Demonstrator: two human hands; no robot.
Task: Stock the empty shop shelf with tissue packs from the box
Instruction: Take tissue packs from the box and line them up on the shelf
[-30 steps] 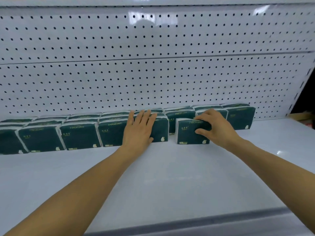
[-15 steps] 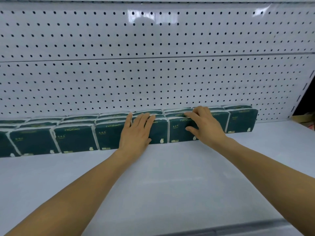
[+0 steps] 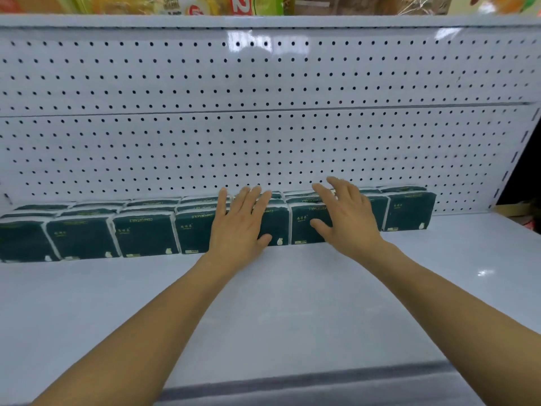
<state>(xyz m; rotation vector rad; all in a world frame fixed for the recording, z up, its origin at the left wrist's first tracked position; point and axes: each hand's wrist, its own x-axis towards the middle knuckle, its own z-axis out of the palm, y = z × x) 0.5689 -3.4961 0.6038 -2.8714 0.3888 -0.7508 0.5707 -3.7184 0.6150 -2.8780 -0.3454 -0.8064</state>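
**Both palms flat on the front row of packs**

I am watching the left hand (image 3: 238,227) lying spread and flat over the front face of one dark green tissue pack (image 3: 272,227), fingers straight and reaching up over its top edge, thumb low near the shelf (image 3: 292,303). The right hand (image 3: 348,218) is doing the same just to the right of it, fingers fanned wide and slightly lifted at the tips, palm covering the neighbouring pack (image 3: 304,227). Neither hand is curling round anything; both are wide, pressing or resting at most.

The row of packs (image 3: 143,234) is running away to the left of the left hand and on past the right hand to the last pack (image 3: 409,210), all standing against the pegboard back (image 3: 263,142), with a second row showing just behind the fingertips.

Handling, as I am judging it: these are looking light and soft, film-wrapped, likely to dent under a hard pinch and to slide easily on the glossy shelf. I am reckoning the best hold is across the two short ends or front-and-back with a broad flat grip, not by the wrapper seam. A flat-palm push is suiting them for squaring the line.

The box is not in view
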